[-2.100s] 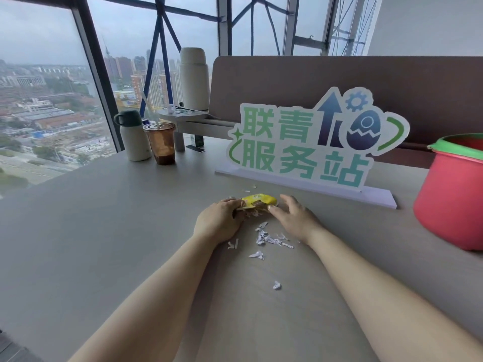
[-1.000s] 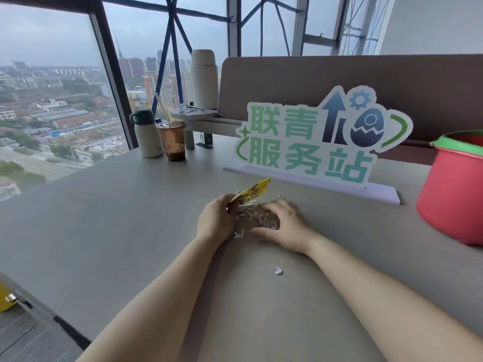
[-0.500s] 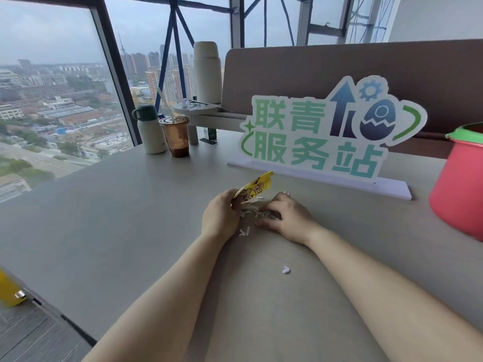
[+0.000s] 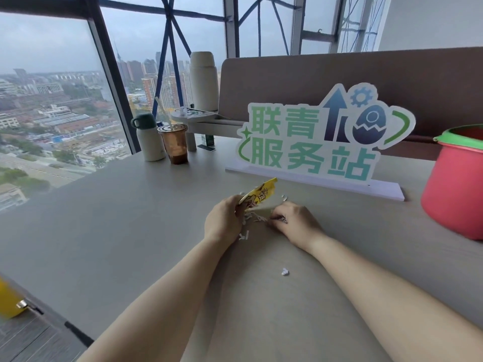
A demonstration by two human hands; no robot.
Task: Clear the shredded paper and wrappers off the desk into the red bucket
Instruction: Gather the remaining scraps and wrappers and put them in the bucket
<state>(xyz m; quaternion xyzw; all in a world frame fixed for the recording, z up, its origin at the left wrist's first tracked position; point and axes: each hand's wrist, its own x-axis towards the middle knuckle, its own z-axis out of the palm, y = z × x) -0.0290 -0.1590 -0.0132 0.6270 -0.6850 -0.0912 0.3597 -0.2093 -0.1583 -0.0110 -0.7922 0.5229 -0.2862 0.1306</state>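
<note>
Desk (image 4: 109,231): scraps (image 4: 254,218) lying loose, one stray bit (image 4: 285,271) apart.
Left hand (image 4: 224,222): gripping wrapper (image 4: 261,195).
Right hand (image 4: 295,222): curling over scraps, raking.
Bucket (image 4: 456,189): waiting; contents hidden.

the grey desk (image 4: 109,231) carries paper shreds (image 4: 254,218), a standing sign (image 4: 313,142), red bucket (image 4: 456,186), iced drink (image 4: 174,145) and flask (image 4: 147,138).

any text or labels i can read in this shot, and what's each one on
"联青" on the top row of the standing sign, beside an arrow, gear and cracked-egg picture.
"服务站" on the bottom row of the same sign.
The yellow wrapper in the left hand carries dark print, too small and tilted to read.
The green-capped flask, iced drink cup and red bucket show no readable text.
</note>
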